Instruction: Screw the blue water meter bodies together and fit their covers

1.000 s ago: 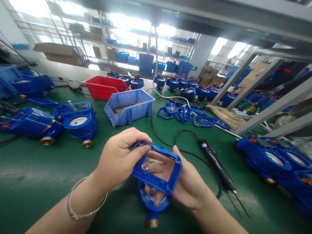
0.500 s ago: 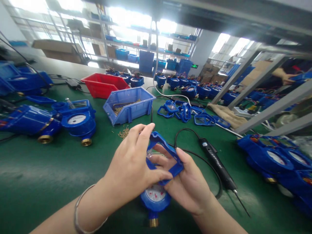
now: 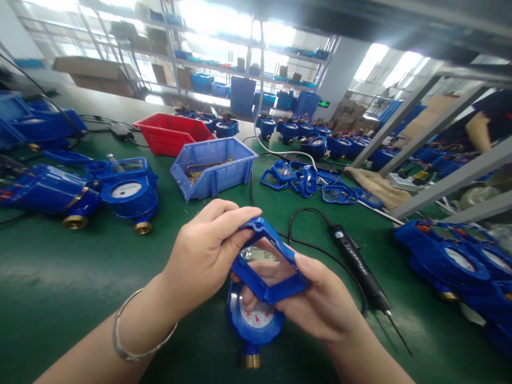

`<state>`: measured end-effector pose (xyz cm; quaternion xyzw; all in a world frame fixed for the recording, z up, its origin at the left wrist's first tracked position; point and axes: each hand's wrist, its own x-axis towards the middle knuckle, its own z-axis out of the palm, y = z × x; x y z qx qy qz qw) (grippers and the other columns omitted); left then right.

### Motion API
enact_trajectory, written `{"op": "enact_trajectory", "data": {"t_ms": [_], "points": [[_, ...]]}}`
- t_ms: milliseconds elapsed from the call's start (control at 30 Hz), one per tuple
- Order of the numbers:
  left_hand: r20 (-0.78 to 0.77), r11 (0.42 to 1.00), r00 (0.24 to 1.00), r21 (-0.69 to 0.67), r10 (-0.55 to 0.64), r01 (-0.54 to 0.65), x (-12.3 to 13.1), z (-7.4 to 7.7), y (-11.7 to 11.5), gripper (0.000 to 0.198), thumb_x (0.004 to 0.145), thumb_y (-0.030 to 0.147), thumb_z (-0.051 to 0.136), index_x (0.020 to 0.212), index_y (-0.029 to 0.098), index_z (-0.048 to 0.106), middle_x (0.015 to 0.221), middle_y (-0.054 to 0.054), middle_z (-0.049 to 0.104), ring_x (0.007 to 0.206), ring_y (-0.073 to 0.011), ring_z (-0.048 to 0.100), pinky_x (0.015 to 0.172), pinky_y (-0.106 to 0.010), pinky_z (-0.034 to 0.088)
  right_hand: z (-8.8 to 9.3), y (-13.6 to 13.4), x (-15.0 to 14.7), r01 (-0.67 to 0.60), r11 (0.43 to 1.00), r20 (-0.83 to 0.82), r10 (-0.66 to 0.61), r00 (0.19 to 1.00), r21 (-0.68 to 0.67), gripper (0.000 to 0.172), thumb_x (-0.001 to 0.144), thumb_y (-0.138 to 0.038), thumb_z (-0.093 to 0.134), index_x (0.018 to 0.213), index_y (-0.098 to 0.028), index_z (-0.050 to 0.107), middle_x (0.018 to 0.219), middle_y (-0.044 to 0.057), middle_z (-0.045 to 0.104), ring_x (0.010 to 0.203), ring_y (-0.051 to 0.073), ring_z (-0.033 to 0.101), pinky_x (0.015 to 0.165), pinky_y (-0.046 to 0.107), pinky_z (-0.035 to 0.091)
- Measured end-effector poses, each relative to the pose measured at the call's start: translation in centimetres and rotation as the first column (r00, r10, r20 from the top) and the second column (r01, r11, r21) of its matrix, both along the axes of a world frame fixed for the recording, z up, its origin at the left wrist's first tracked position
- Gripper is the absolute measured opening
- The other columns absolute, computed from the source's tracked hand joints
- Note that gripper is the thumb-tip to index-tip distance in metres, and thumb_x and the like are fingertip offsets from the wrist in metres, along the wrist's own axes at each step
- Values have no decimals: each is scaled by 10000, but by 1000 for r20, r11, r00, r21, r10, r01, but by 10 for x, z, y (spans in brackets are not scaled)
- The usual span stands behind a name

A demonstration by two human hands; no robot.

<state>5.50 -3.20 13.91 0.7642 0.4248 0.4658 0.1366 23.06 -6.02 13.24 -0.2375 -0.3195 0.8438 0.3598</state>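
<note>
The left hand (image 3: 208, 245) pinched the frame (image 3: 286, 290) at ten o'clock, the right hand (image 3: 326, 298) at three, I think to steady it above the meter (image 3: 258, 322).

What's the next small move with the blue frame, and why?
I'd probably level the blue frame above the meter: the left hand and right hand both hold it, but it is tilted, so it doesn't look seated flat.
</note>
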Motion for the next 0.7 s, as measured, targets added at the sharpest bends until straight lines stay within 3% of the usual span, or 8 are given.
{"op": "enact_trajectory", "data": {"t_ms": [100,200,267,300,367,467,567,700], "points": [[136,996,987,-38,83,-78,-9,3,3,228,843,267,553,1057,214,611,1062,-35,610,843,-154,595,722,-259,474,6,4,10,154,978,62,-164,984,141,412,784,-425,545,1142,-224,525,996,79,647,857,226,620,808,396,442],[316,959,906,-118,282,-257,-23,-5,16,256,859,324,520,659,201,622,665,6,606,651,-130,573,652,-270,449,11,11,21,337,866,149,-413,898,369,492,745,-398,589,1202,-283,450,1098,73,609,937,238,601,849,425,450],[460,931,816,-266,351,-250,-30,-20,26,178,839,271,535,683,203,589,513,44,523,578,-120,551,631,-267,440,12,16,26,370,781,220,-530,819,503,674,707,-388,657,1294,-328,331,1100,64,597,966,246,592,882,455,444],[519,914,777,-365,356,-175,-31,-30,29,29,789,222,586,810,203,586,547,54,546,612,-122,571,659,-268,448,11,18,27,360,751,253,-563,787,553,775,687,-388,693,1332,-340,266,1094,61,594,984,249,587,901,468,437],[583,842,730,-540,356,21,-27,-49,30,347,692,169,665,1012,178,532,770,20,634,802,-142,610,776,-288,456,7,22,27,316,716,306,-595,744,623,912,649,-404,749,1367,-329,192,1113,70,574,1047,257,562,952,477,412],[624,658,678,-703,390,269,-12,-73,17,412,736,306,662,1088,141,526,1064,-71,619,1040,-195,562,907,-338,418,-3,25,24,221,700,409,-611,678,679,914,632,-392,775,1354,-274,226,1215,99,500,1155,262,490,1018,460,365],[738,492,552,-673,389,552,5,-87,2,393,822,432,550,1080,135,557,1059,-93,646,1023,-228,581,916,-383,425,-12,28,23,54,667,518,-624,585,743,840,642,-320,771,1330,-274,291,1268,83,453,1214,257,428,1044,446,340],[830,452,407,-552,381,701,13,-100,-6,368,853,453,510,1069,167,591,1020,-65,682,984,-219,606,887,-353,454,-14,31,23,-201,584,595,-628,502,786,790,655,-215,725,1328,-257,315,1301,74,428,1235,247,400,1052,418,338]]}}
